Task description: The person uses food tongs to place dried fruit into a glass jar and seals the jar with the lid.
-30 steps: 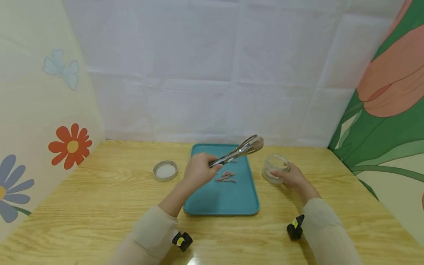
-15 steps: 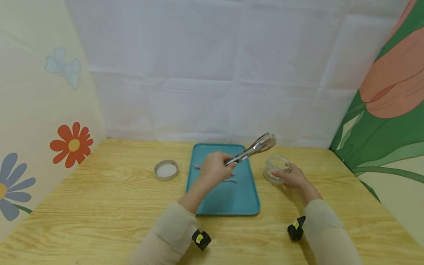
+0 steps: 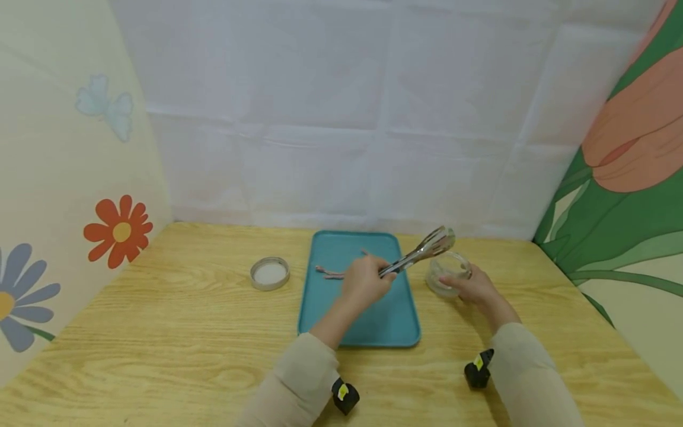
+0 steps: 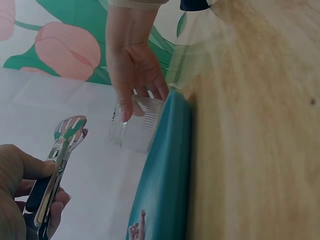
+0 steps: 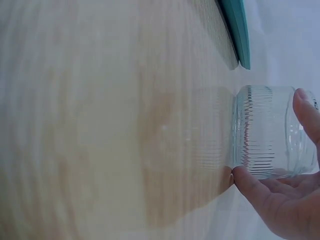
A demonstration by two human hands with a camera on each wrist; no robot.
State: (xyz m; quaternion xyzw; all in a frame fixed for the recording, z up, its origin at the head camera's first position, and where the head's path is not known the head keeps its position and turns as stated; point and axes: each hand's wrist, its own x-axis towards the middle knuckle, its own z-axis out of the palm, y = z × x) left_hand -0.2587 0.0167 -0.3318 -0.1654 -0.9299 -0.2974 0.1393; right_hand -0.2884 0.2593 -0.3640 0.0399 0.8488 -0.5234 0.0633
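Note:
My left hand [image 3: 368, 281] grips a pair of metal tongs [image 3: 424, 249] above the blue tray [image 3: 373, 326]. Their slotted heads point to the right and overlap the far side of the glass jar's mouth in the head view. In the left wrist view the tongs [image 4: 62, 145] have their heads close together, and no food shows between them. Just right of the tray, my right hand [image 3: 477, 290] holds the clear ribbed jar [image 5: 260, 130] upright on the table, thumb on one side and fingers on the other. Several thin pinkish strips [image 3: 332, 274] lie on the tray, partly hidden by my left hand.
A round lid [image 3: 270, 274] with a white inside lies left of the tray on the wooden table [image 3: 203, 320]. White cloth [image 3: 320, 118] hangs behind the table. Flower-painted panels [image 3: 48, 178] stand at both sides.
My left hand has moved right across the tray with the tongs, whose heads rose slightly, then came down towards the jar. The right hand and jar have stayed in place.

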